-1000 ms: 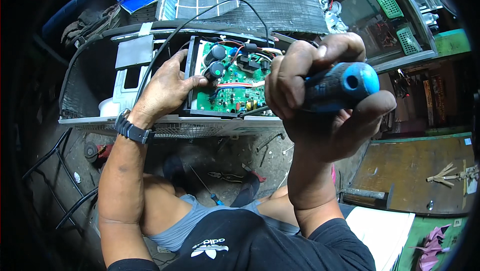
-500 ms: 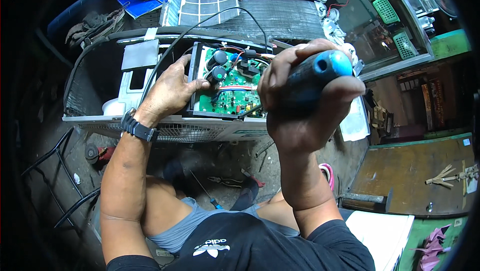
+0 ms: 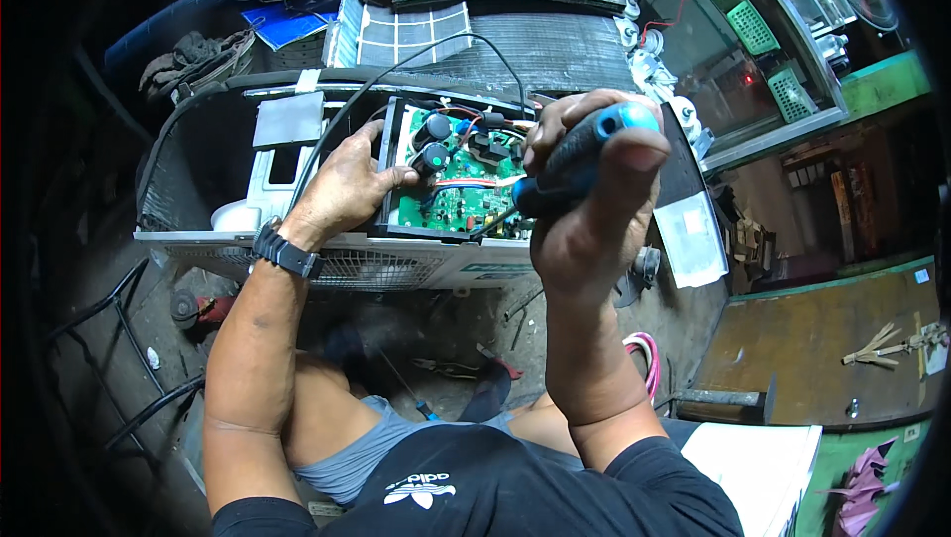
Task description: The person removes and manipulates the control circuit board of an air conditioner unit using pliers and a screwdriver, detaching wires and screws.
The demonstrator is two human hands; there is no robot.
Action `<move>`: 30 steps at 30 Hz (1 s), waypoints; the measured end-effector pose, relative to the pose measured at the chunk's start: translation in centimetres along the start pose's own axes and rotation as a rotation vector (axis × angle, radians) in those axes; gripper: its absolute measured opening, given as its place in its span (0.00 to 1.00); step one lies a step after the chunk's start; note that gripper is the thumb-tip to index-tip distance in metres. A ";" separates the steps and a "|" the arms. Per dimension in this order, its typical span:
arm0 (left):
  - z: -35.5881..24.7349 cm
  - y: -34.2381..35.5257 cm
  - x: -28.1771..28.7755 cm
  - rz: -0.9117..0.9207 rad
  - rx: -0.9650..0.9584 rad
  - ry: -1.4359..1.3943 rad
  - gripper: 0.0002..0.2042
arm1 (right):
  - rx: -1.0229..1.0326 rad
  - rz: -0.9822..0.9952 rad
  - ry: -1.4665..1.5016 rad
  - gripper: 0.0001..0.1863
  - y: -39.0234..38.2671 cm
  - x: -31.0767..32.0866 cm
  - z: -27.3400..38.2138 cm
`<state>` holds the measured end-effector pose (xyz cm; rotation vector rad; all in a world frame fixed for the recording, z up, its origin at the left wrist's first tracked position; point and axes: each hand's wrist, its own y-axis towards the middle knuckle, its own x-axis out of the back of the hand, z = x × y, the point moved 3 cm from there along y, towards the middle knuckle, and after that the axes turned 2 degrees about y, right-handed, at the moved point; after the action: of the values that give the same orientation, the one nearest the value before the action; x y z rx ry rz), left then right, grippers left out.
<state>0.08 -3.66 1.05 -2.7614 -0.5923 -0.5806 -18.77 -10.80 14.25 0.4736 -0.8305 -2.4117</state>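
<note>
An opened white appliance housing [image 3: 416,265] holds a green circuit board [image 3: 461,200] in a black frame, with dark capacitors [image 3: 431,129] and coloured wires. My left hand [image 3: 347,185] is closed on the black frame [image 3: 389,156] at the board's left side, its thumb lying beside the capacitors. My right hand [image 3: 596,215] grips a blue-and-black screwdriver [image 3: 570,156] whose shaft angles down-left to the lower right part of the frame. The exact contact of its tip is too small to make out.
Finned panels [image 3: 555,42] and a blue folder [image 3: 287,27] lie behind the housing. A glass case [image 3: 713,81] with green baskets is at back right, a wooden board [image 3: 783,339] at right. A red grinder [image 3: 203,309], pliers [image 3: 446,369] and a second screwdriver [image 3: 421,403] lie below.
My right hand has moved left and turned with the screwdriver, its thumb now upright along the handle. My left hand stays on the frame; the whole view has shifted slightly.
</note>
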 end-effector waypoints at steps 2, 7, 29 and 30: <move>-0.5 -0.4 0.1 -0.003 -0.011 -0.043 0.37 | -0.048 0.097 -0.026 0.40 0.2 0.0 0.2; -1.7 -0.7 0.0 0.009 -0.022 -0.079 0.35 | -0.193 0.562 0.529 0.43 1.8 2.8 -0.4; 0.6 0.0 0.3 0.011 -0.165 0.038 0.37 | -0.193 0.162 0.152 0.29 1.3 1.7 2.4; 0.7 0.2 0.0 0.033 -0.110 0.022 0.39 | -0.201 0.071 0.089 0.27 1.0 1.9 2.9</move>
<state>0.46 -3.61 0.37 -2.8571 -0.5231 -0.6543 -21.26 -11.26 16.77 0.4606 -0.5510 -2.3588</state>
